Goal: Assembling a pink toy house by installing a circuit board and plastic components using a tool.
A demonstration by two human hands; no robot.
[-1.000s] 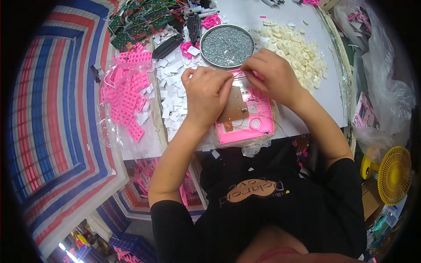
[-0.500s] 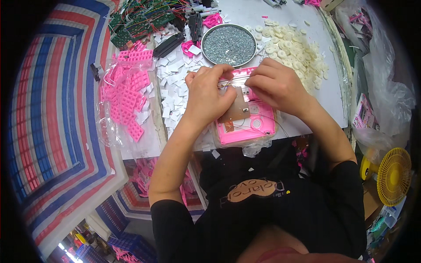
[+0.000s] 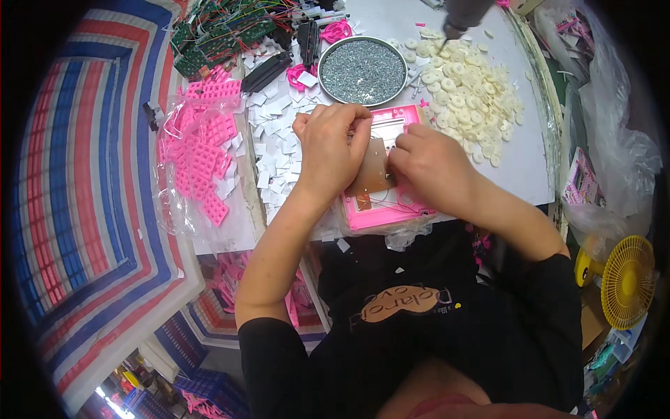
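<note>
A pink plastic case (image 3: 363, 221) lies open-side up on the table in front of me, with a brown circuit board (image 3: 372, 174) and thin wires inside it. My left hand (image 3: 331, 146) is closed at the case's upper left, thumb and fingers pinched beside the board; whatever is between them is hidden. Over the case's right side, my right hand (image 3: 436, 171) has its fingers curled and pressed together by the board's right edge. What these fingertips grip, if anything, cannot be made out. My right hand covers part of the case.
Beyond the case stands a round tray (image 3: 322, 78) of small metal screws. Cream plastic discs (image 3: 464, 98) are heaped at its right, under a hanging dark power screwdriver (image 3: 466, 15). White pieces (image 3: 272, 150), pink keypads (image 3: 202, 157) and wired green boards (image 3: 216, 42) lie leftward. A yellow fan (image 3: 628, 283) stands right.
My right hand has moved nearer to me, from the case's top strip down to the board's right edge. The screwdriver has come into view at the top. My left hand has barely shifted.
</note>
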